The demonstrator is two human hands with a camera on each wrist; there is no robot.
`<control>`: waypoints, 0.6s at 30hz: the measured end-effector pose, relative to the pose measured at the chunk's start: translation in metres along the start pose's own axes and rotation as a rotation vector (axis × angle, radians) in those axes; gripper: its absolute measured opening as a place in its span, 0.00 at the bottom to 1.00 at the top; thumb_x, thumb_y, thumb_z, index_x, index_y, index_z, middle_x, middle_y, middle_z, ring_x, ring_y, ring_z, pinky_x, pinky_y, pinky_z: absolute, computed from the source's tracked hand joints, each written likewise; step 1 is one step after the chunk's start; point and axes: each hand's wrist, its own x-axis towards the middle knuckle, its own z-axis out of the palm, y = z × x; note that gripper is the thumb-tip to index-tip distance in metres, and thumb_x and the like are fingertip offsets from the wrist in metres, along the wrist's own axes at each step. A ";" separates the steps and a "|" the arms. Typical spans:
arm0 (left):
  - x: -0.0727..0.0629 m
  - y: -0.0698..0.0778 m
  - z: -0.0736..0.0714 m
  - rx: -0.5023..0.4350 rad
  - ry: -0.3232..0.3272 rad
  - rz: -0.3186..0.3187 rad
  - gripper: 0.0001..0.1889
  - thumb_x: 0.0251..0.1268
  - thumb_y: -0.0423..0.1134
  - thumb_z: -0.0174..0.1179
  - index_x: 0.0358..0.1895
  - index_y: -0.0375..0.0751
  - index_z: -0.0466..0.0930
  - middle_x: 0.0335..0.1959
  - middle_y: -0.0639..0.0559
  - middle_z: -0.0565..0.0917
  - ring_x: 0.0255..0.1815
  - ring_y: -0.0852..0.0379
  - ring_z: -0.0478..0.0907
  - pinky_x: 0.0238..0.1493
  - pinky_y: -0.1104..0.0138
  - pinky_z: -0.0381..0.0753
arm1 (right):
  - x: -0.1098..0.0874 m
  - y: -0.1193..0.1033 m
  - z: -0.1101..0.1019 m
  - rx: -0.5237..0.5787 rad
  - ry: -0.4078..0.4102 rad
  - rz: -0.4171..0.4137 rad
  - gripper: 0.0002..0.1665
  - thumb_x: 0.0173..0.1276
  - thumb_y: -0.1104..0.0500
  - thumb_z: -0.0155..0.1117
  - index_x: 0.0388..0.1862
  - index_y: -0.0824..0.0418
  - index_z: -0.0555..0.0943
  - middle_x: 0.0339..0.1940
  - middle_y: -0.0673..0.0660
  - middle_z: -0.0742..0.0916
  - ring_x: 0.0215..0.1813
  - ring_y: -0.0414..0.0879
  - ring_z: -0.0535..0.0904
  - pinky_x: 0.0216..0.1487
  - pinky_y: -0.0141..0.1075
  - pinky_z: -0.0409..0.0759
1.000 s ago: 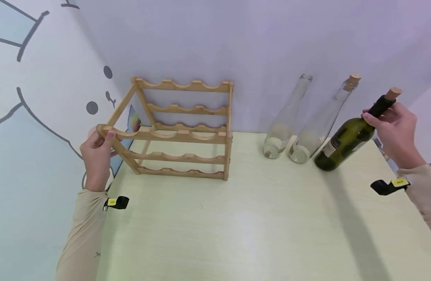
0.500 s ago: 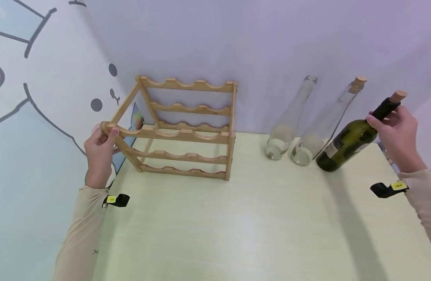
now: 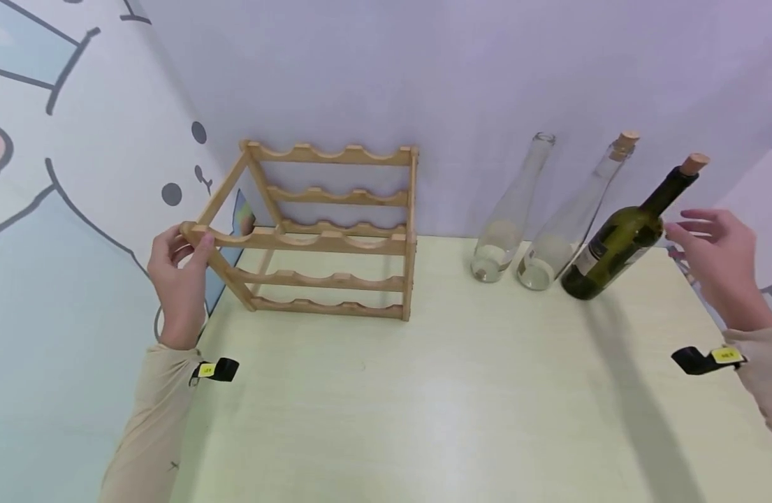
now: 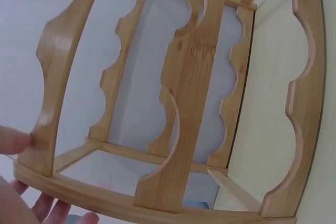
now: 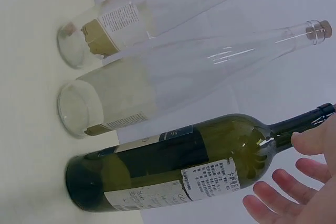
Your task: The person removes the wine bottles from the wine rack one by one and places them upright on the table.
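A wooden wine rack (image 3: pixel 329 242) with scalloped rails stands on the left of the table. My left hand (image 3: pixel 179 279) grips its front upper left corner, thumb on the rail and fingers round the outer side, as the left wrist view shows. At the right, a dark green wine bottle (image 3: pixel 615 244) with a cork stands upright. Close beside its shoulder is my right hand (image 3: pixel 720 262), fingers spread and holding nothing. In the right wrist view the thumb overlaps the bottle's neck (image 5: pixel 294 128); whether it touches I cannot tell.
Two clear glass bottles stand left of the green one: a corked bottle (image 3: pixel 568 223) and an uncorked bottle (image 3: pixel 508 216). A pale wall (image 3: pixel 461 84) rises behind the table (image 3: pixel 386 405). On the left is a wall with a cartoon print (image 3: pixel 65 293).
My right hand has let go of the green bottle's neck and moved slightly down and right. The bottle stays standing. My left hand remains on the rack, its fingers slightly shifted.
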 end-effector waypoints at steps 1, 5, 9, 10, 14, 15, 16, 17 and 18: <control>-0.001 0.000 0.000 0.055 0.008 0.007 0.22 0.64 0.43 0.61 0.61 0.49 0.71 0.52 0.56 0.72 0.52 0.59 0.69 0.49 0.69 0.73 | -0.002 0.000 0.000 0.053 -0.002 0.012 0.13 0.66 0.52 0.62 0.47 0.44 0.72 0.37 0.37 0.77 0.30 0.26 0.78 0.26 0.21 0.78; -0.003 -0.004 -0.001 0.141 0.040 0.028 0.23 0.66 0.42 0.59 0.63 0.51 0.67 0.55 0.57 0.71 0.56 0.60 0.68 0.55 0.67 0.69 | -0.013 0.001 0.000 0.256 -0.039 0.036 0.18 0.60 0.52 0.67 0.47 0.53 0.75 0.36 0.42 0.81 0.29 0.31 0.82 0.26 0.25 0.81; -0.008 -0.006 -0.001 0.131 0.081 0.082 0.22 0.64 0.38 0.60 0.61 0.46 0.69 0.54 0.56 0.72 0.54 0.59 0.69 0.53 0.69 0.69 | -0.030 0.004 0.002 0.436 -0.093 -0.005 0.15 0.60 0.57 0.68 0.45 0.57 0.78 0.35 0.46 0.85 0.31 0.36 0.84 0.27 0.27 0.82; -0.011 -0.007 -0.001 0.125 0.084 0.100 0.21 0.63 0.36 0.60 0.59 0.44 0.71 0.53 0.56 0.73 0.53 0.58 0.70 0.52 0.69 0.70 | -0.033 0.004 0.003 0.466 -0.109 -0.024 0.14 0.61 0.59 0.68 0.45 0.58 0.79 0.35 0.47 0.86 0.31 0.37 0.84 0.27 0.28 0.82; -0.024 -0.009 0.003 0.158 0.038 0.195 0.15 0.62 0.32 0.60 0.51 0.33 0.76 0.46 0.55 0.74 0.50 0.59 0.72 0.48 0.73 0.75 | -0.048 0.003 0.011 0.487 -0.168 -0.072 0.10 0.65 0.63 0.63 0.45 0.59 0.80 0.35 0.48 0.87 0.33 0.38 0.85 0.29 0.28 0.83; -0.029 -0.010 0.004 0.171 0.016 0.212 0.14 0.62 0.31 0.60 0.51 0.32 0.76 0.46 0.55 0.74 0.50 0.59 0.72 0.47 0.73 0.76 | -0.052 0.002 0.013 0.486 -0.184 -0.075 0.10 0.65 0.63 0.63 0.46 0.60 0.80 0.36 0.48 0.87 0.34 0.38 0.85 0.30 0.28 0.83; -0.033 -0.011 0.005 0.188 -0.003 0.230 0.14 0.62 0.31 0.60 0.50 0.32 0.77 0.45 0.56 0.74 0.50 0.59 0.72 0.46 0.74 0.76 | -0.055 0.002 0.017 0.490 -0.202 -0.076 0.11 0.65 0.63 0.63 0.46 0.60 0.80 0.36 0.48 0.87 0.34 0.38 0.85 0.31 0.28 0.83; -0.037 -0.012 0.006 0.200 -0.025 0.250 0.14 0.62 0.31 0.60 0.50 0.33 0.77 0.46 0.55 0.74 0.51 0.59 0.71 0.46 0.74 0.77 | -0.059 0.001 0.020 0.491 -0.220 -0.076 0.11 0.65 0.64 0.63 0.47 0.60 0.80 0.36 0.48 0.87 0.35 0.38 0.85 0.32 0.28 0.83; -0.040 -0.013 0.007 0.205 -0.046 0.265 0.14 0.62 0.31 0.60 0.51 0.34 0.77 0.46 0.54 0.74 0.51 0.59 0.71 0.46 0.74 0.76 | -0.062 0.000 0.024 0.493 -0.239 -0.078 0.11 0.65 0.64 0.62 0.47 0.61 0.80 0.37 0.48 0.87 0.35 0.38 0.85 0.33 0.28 0.83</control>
